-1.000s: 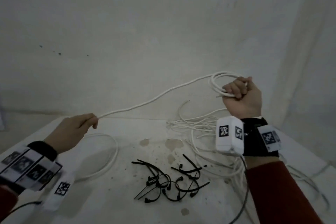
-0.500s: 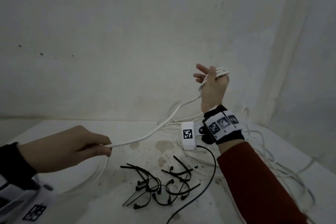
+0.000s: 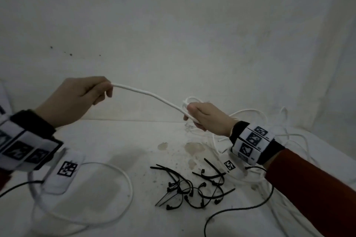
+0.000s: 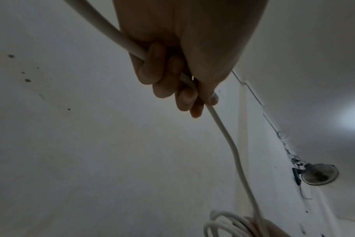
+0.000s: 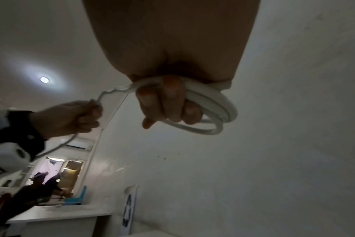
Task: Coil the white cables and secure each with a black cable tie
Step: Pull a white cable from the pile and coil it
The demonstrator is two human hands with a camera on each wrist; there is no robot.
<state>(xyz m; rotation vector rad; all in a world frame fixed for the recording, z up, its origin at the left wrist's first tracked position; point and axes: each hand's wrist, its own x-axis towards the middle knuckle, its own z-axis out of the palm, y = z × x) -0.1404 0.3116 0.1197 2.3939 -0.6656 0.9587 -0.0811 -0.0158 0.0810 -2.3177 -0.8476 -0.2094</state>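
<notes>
Nearest me, low in the centre of the head view, the black cable ties point(image 3: 194, 188) lie in a loose heap on the table point(image 3: 119, 140), within easy reach for when my coil is finished. At lower left a slack loop of the white cable point(image 3: 146, 93) trails over the table and rises to my left hand point(image 3: 77, 100).

My left grip is clenched on the cable: thumb and curled fingers point(image 4: 162, 77) hold it where it leaves the hand, at middle left of the frame, arm raised and knuckles up. I hold it there, I judge, to keep the run straight so the next turn lays flat.

From there the cable sags across to my right hand point(image 3: 204, 116), right of centre. That grip is closed round the coil point(image 5: 213, 109), with several turns threaded over my fingers, as the right wrist view shows. Palm faces down, wrist level.

Farther back, behind my right wrist, the uncoiled cables point(image 3: 269, 121) lie tangled against the wall point(image 3: 173, 25)
</notes>
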